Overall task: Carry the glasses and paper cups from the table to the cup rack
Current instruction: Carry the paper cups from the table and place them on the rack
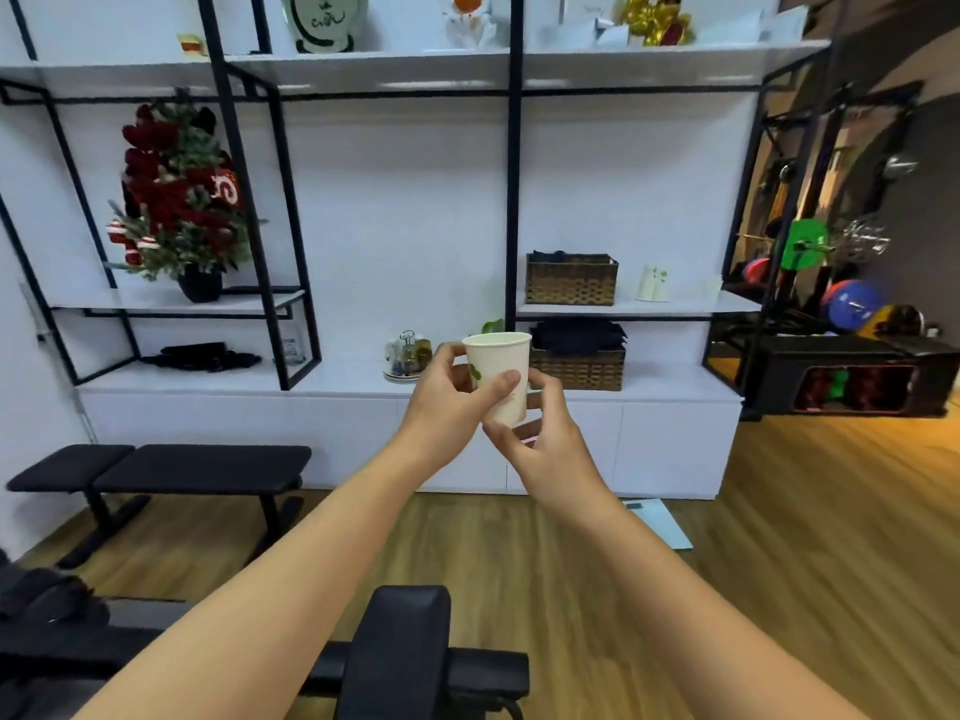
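Paper cup (497, 374) stands upright between our two hands, its long axis vertical and its mouth up, held out at chest height over the wooden floor. Our left hand (445, 407) grasps it from the left with the thumb across the front, and our right hand (540, 439) closes on its lower part from the right, so both hands are equally near. The small cup rack (408, 356) lies a little left of the grip and further ahead, on the white shelf (234, 384). The rack is small and blurred, and we cannot tell which places are free. The table is not in view.
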`<state>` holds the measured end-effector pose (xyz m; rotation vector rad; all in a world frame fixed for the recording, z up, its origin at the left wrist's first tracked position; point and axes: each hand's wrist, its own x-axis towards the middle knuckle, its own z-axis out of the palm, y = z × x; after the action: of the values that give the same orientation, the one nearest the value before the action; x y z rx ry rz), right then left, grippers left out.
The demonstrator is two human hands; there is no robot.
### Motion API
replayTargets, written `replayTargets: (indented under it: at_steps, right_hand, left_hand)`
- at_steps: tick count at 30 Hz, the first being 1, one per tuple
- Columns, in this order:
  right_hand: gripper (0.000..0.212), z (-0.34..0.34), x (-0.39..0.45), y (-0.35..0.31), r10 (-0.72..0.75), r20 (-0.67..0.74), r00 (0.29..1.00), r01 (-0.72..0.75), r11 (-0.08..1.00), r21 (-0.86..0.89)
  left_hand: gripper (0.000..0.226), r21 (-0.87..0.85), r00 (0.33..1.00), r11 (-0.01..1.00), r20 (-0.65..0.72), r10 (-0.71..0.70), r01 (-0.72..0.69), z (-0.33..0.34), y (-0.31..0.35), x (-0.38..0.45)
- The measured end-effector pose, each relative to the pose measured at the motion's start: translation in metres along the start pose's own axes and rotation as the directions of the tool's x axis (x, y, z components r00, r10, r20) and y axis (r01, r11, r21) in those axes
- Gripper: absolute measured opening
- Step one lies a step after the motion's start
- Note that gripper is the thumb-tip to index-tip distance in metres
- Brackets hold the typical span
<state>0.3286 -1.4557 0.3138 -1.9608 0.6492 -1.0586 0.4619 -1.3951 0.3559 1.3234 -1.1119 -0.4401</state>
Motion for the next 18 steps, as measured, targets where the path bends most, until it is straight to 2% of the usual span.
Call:
replayTargets:
  at_steps: [8,18]
  right_hand:
    - [0.061,-0.040,0.113,0.095,0.007,0.002,1.000,-0.007,0.999,-0.032]
    - [0.053,-0.072,0.277,0.188,0.035,0.038,0.999,-0.036,0.999,0.016]
  left_hand:
    - [0.061,-0.014,1.000,1.000,-0.001,0.013,-0.013,0.065,-0.068,0.133]
    - [0.061,-0.076,0.996,0.995,-0.059,-0.065,0.061,0.126,-0.130,0.307]
